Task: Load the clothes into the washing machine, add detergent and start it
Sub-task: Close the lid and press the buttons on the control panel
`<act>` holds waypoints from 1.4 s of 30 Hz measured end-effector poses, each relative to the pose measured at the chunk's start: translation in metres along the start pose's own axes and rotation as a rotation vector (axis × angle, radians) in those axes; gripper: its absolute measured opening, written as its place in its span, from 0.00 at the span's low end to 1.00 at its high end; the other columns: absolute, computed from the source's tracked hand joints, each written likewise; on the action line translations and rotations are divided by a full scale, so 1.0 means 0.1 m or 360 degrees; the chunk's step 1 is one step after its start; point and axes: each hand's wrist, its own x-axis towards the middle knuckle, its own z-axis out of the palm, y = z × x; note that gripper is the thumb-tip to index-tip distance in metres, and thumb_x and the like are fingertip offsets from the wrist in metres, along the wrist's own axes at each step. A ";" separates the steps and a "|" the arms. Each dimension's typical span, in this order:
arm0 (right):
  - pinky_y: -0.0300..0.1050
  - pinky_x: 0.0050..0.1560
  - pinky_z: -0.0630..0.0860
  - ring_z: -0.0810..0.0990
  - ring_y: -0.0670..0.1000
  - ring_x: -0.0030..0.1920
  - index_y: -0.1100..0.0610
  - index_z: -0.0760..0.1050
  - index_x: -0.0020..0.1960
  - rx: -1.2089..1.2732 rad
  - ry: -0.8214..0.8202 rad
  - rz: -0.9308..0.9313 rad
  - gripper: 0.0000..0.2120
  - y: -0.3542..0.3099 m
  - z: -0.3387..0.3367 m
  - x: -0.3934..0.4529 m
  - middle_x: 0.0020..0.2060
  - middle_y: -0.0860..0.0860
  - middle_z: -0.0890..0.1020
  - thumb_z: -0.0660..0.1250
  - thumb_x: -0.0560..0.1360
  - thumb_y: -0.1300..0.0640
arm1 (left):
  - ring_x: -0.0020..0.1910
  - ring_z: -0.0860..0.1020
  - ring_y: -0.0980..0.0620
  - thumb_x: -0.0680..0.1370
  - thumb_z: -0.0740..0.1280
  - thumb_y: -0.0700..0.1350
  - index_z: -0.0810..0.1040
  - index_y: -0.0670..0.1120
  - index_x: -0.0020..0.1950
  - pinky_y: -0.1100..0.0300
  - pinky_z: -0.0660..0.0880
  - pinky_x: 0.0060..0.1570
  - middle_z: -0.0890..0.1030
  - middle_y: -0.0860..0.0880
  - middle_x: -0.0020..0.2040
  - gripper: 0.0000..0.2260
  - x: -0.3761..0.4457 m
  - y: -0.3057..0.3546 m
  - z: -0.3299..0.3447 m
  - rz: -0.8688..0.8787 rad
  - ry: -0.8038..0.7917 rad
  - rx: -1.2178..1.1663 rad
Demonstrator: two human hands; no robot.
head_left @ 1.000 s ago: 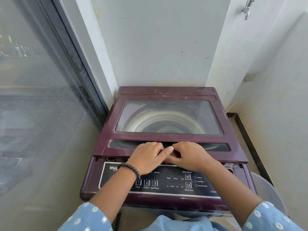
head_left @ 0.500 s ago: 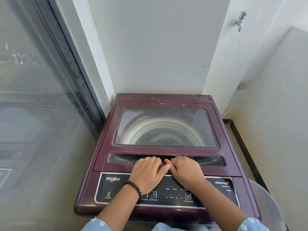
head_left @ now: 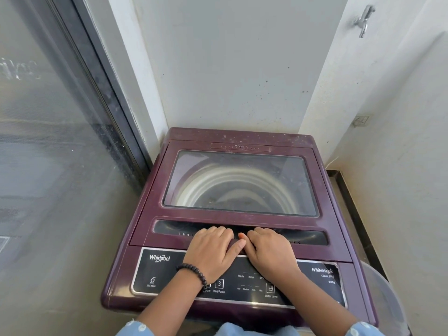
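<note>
Hands lay side by side at the near edge of the washing machine [head_left: 135, 238] lid: the left hand [head_left: 211, 251] and the right hand [head_left: 269, 251] sat almost touching at the middle of the lid [head_left: 237, 219], their fingers curled over into the dark handle recess [head_left: 303, 236] that ran left to right just beyond the control panel [head_left: 169, 270]. Fingertips were hidden inside that slot, so how firmly they hooked its edge could not be told; the left thumb lay straight along the lid's near lip, pointing toward the right hand. Through the lid window [head_left: 240, 183] the drum showed pale rings and no clear sign of clothes, and no laundry or detergent could be made out anywhere else in view, though a translucent tub [head_left: 385, 301] stood at the near right of the machine. Judged from this, loading had not begun and the lid was shut. Its hinge line seemed to lie along the far edge, by the wall, so the handle's long axis ran across both palms and the lift would go up and away from the person, both hands equally near.
</note>
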 end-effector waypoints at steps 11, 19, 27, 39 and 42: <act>0.42 0.24 0.63 0.71 0.48 0.25 0.51 0.67 0.29 -0.0031 0.0112 -0.0054 0.20 -0.01 -0.01 -0.01 0.24 0.46 0.71 0.56 0.78 0.46 | 0.31 0.72 0.58 0.83 0.43 0.60 0.71 0.53 0.36 0.61 0.72 0.33 0.73 0.58 0.31 0.25 0.00 0.00 0.15 -0.0010 0.0243 0.0187; 0.42 0.24 0.62 0.71 0.49 0.25 0.52 0.68 0.29 -0.0062 0.0121 -0.0084 0.21 -0.02 -0.01 -0.01 0.24 0.45 0.71 0.56 0.78 0.47 | 0.30 0.71 0.57 0.83 0.46 0.58 0.68 0.53 0.35 0.61 0.70 0.33 0.71 0.57 0.30 0.21 0.01 0.00 0.15 0.0010 0.0273 0.0192; 0.43 0.23 0.63 0.73 0.50 0.25 0.52 0.68 0.29 -0.0057 0.0120 -0.0141 0.20 -0.02 0.00 0.02 0.24 0.46 0.73 0.55 0.79 0.49 | 0.31 0.72 0.54 0.82 0.51 0.55 0.67 0.52 0.35 0.58 0.71 0.34 0.72 0.56 0.31 0.18 0.01 0.00 0.12 -0.0007 0.0252 0.0185; 0.45 0.26 0.67 0.77 0.55 0.29 0.53 0.71 0.30 0.0094 0.0113 -0.0063 0.21 -0.04 -0.04 0.01 0.26 0.49 0.76 0.54 0.80 0.49 | 0.39 0.76 0.50 0.82 0.49 0.55 0.74 0.48 0.40 0.53 0.73 0.42 0.78 0.52 0.37 0.20 0.01 -0.02 0.04 -0.0029 0.0140 -0.0159; 0.44 0.27 0.66 0.79 0.56 0.31 0.54 0.72 0.31 0.0136 0.0085 -0.0049 0.22 -0.02 -0.09 -0.04 0.27 0.50 0.77 0.53 0.80 0.48 | 0.49 0.79 0.53 0.82 0.50 0.52 0.80 0.45 0.51 0.57 0.73 0.54 0.82 0.51 0.47 0.20 -0.05 -0.04 0.01 -0.0127 0.0373 -0.0681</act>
